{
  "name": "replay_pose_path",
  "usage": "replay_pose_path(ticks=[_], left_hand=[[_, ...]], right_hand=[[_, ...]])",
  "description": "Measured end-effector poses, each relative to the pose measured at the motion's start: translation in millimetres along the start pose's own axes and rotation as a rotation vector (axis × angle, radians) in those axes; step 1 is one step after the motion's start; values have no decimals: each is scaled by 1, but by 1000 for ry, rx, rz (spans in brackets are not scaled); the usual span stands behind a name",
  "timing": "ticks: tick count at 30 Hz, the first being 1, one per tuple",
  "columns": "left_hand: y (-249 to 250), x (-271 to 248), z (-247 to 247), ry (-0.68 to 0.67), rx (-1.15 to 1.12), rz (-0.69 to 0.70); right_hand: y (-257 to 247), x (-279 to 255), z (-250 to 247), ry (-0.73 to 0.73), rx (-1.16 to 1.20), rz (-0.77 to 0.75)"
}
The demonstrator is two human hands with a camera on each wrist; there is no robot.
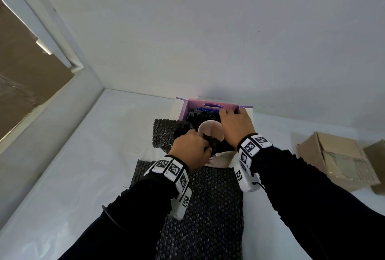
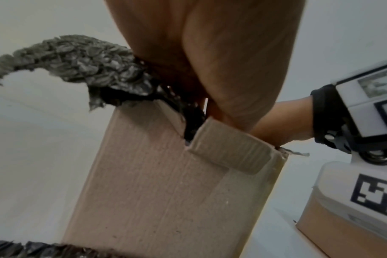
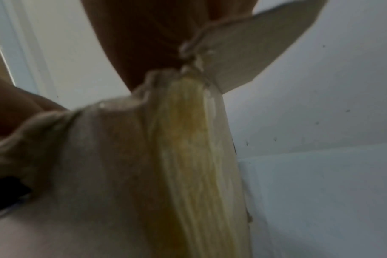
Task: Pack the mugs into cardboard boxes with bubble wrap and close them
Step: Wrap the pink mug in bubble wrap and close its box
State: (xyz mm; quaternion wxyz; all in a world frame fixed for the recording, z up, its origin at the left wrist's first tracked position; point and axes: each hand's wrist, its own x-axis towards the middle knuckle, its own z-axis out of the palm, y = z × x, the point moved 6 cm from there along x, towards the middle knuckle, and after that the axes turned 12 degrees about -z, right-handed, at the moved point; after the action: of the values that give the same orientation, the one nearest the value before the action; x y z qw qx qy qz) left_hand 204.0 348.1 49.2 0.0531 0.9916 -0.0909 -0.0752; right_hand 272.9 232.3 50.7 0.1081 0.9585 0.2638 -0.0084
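An open cardboard box (image 1: 185, 111) with purple-tinted inner walls stands at the back of the table. Inside it sits a pale pink mug (image 1: 210, 132), mouth up, with black bubble wrap (image 1: 214, 143) bunched around it. My left hand (image 1: 198, 147) pinches that wrap at the box's near edge; in the left wrist view the wrap (image 2: 77, 66) trails out over the box wall (image 2: 166, 192). My right hand (image 1: 233, 124) reaches down into the right side of the box beside the mug, its fingertips hidden inside. The right wrist view is blurred and shows only a box corner (image 3: 188, 157).
A large sheet of black bubble wrap (image 1: 208, 207) lies on the white table in front of the box, and a smaller piece (image 1: 163, 134) lies at its left. Two plain cardboard boxes (image 1: 337, 161) sit at the right. White walls close the back and left.
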Motion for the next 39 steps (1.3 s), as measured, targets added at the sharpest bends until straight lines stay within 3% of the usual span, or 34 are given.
replay_pose_path(ticks=[3,6,8,10,13,16,20,23,25,29,34,39], left_hand=[[-3,-1,-15,163,98,-23],[-26,-7,-39,400,-18,-233],[-47,-10,-40,346,-143,-349],[-61,-12,-37,238,-203,-370],[-72,-13,-39,195,-109,-364],[-64,-14,-46,236,-149,-306],[-39,-18,-58,360,-470,-62],[-22,-16,-57,355,-535,117],[-20,-13,-53,343,-480,185],[-23,-9,-42,239,-283,220],[-23,-9,-22,-32,-105,196],[-24,-11,-18,-5,136,191]], right_hand=[[5,-1,0,-21,14,-17],[6,-7,-3,4,76,19],[7,-13,-6,48,155,51],[6,-20,-10,114,197,70],[0,-27,-12,200,402,58],[-19,-29,-8,72,686,-31],[-34,-30,-12,6,706,-70],[-29,-31,-15,12,774,-57],[-24,-32,-18,34,838,-63],[-23,-35,-24,110,613,-121],[-24,-38,-24,-85,824,-215],[-29,-31,-17,-169,659,-240]])
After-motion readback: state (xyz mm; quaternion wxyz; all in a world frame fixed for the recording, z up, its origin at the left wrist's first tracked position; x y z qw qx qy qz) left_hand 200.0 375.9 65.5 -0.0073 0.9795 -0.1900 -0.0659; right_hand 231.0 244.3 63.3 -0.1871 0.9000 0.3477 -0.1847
